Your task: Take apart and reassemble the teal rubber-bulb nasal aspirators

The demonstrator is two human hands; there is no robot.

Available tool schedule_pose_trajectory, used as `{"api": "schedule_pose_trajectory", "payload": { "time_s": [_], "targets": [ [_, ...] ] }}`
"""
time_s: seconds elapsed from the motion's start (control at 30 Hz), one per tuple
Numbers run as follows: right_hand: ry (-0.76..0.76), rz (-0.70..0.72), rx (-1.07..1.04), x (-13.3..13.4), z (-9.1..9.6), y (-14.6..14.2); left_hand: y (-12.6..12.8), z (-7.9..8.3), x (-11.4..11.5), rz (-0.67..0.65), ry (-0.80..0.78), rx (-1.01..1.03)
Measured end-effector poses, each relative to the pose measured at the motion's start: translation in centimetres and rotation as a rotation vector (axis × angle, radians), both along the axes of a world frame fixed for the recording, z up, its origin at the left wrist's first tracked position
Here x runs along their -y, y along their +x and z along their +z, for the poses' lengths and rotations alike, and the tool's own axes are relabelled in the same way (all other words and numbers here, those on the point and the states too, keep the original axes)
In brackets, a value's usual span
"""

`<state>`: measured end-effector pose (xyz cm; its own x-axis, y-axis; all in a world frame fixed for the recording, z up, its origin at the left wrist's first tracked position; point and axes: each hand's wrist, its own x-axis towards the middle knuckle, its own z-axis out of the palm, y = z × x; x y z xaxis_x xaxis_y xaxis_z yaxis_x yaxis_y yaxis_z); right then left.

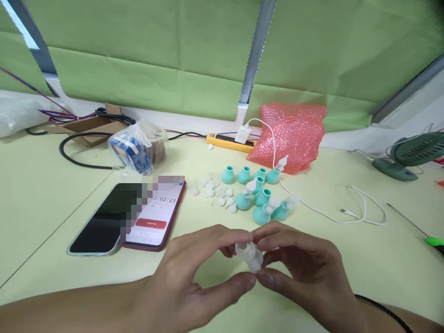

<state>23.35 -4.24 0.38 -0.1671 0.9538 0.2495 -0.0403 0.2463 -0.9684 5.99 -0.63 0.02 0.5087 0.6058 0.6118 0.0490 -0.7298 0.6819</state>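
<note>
Between my fingertips, just above the table, is a small translucent white plastic piece [250, 255] with a rounded, hollow shape. My left hand [204, 268] pinches it from the left with thumb and fingers. On the other side my right hand [298, 263] grips it too, thumb tip near the left thumb. Beyond the hands stand several teal bulb-shaped pieces [243, 200] with open necks. Some of them carry translucent white tips [282, 163]. To their left lies a loose cluster of small white caps and clear parts [221, 201].
Two phones lie at the left, one with a dark screen [104, 222], one showing a timer [152, 217]. Behind are a bagged blue box [132, 150], a yellow power strip [229, 142] and red bubble wrap [291, 136]. A white cable [322, 215], screwdriver [412, 224] and green fan [412, 155] occupy the right.
</note>
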Motion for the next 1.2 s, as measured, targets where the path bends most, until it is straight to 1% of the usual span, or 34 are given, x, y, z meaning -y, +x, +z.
{"api": "schedule_pose_trajectory", "payload": {
  "time_s": [0.1, 0.23, 0.33, 0.43, 0.53, 0.63, 1.03, 1.2],
  "targets": [
    [0.165, -0.047, 0.124, 0.1, -0.1, 0.0, 0.2, 0.0, 0.0, 0.041, -0.029, 0.01],
    [0.375, -0.133, 0.319, 0.2, -0.1, 0.3, 0.2, 0.2, 0.1, 0.019, -0.029, 0.018],
    [0.518, -0.148, 0.407, 0.2, 0.2, 0.4, 0.1, 0.2, 0.1, -0.004, -0.006, 0.016],
    [0.602, -0.137, 0.438, 0.2, 0.5, 0.5, 0.0, 0.1, 0.1, -0.031, 0.041, 0.009],
    [0.645, -0.128, 0.442, 0.2, 0.6, 0.5, -0.1, 0.0, 0.1, -0.05, 0.094, -0.002],
    [0.672, -0.146, 0.461, 0.2, 0.7, 0.5, -0.1, 0.0, 0.1, -0.05, 0.099, -0.003],
    [0.682, -0.15, 0.483, 0.1, 1.0, 0.5, -0.2, 0.2, 0.1, -0.059, 0.099, 0.029],
    [0.695, -0.166, 0.504, 0.1, 1.0, 0.4, -0.1, 0.1, 0.2, -0.035, 0.098, 0.026]
  ]
}}
